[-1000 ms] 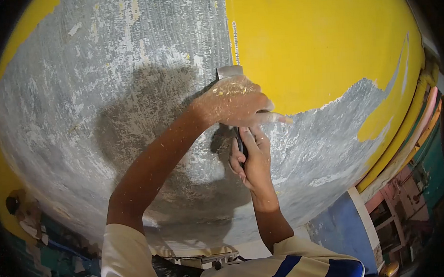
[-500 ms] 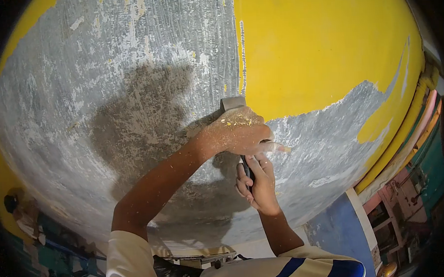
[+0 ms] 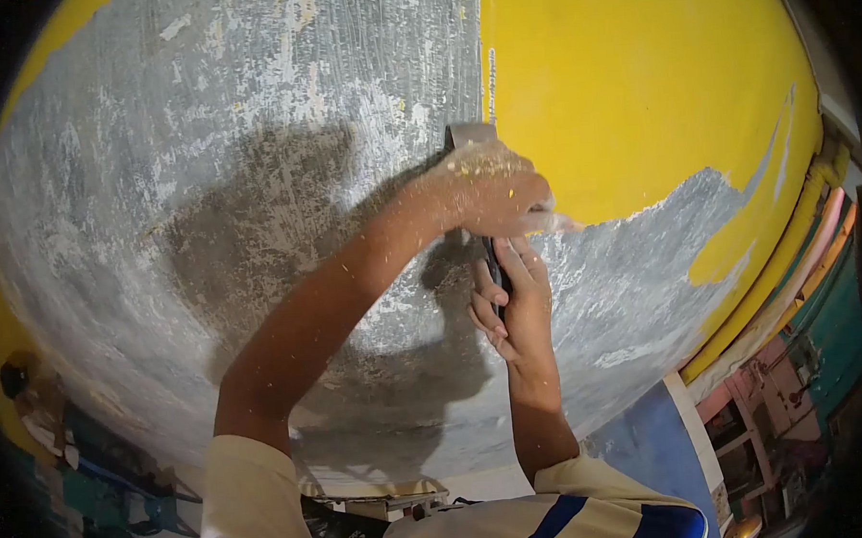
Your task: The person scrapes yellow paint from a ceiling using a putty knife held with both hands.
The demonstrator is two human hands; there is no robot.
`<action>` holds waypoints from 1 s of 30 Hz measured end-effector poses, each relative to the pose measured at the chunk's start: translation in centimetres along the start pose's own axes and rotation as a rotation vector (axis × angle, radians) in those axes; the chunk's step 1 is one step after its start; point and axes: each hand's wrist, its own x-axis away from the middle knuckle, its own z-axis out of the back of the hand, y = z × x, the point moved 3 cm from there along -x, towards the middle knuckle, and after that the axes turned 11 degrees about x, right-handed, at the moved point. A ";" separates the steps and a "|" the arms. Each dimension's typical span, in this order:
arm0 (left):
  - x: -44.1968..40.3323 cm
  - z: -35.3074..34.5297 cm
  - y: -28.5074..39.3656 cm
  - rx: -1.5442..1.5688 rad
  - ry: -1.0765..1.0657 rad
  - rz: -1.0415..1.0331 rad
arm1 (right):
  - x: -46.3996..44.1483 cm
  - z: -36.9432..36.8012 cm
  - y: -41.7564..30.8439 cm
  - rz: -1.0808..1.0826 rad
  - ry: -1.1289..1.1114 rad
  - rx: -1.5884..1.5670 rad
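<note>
My left hand (image 3: 498, 191) is closed around the upper part of a scraper, just below its flat metal blade (image 3: 471, 134). Yellow flakes and dust cover the back of this hand. Below it, my right hand (image 3: 517, 299) grips the scraper's black handle (image 3: 494, 266). The blade meets a large curved surface at the border between yellow paint (image 3: 625, 87) and scraped grey, whitish-streaked material (image 3: 304, 217). A narrow strip of yellow runs up from the blade along this border. My fingers hide the middle of the tool.
At the lower left stands another person (image 3: 38, 406), apart from my hands. Yellow piping or edging (image 3: 769, 293) runs along the right side. Beyond it are a blue panel (image 3: 641, 443) and pinkish shelving (image 3: 746, 428). Shadows of my arms fall across the grey surface.
Both hands and the scraper have moved up along the yellow border and slightly right in view. More flakes show on my left hand, and the view has shifted slightly.
</note>
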 end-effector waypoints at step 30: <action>0.8 -4.7 -0.6 -0.021 0.059 -0.152 | 2.9 1.5 1.6 -0.122 -0.001 -0.037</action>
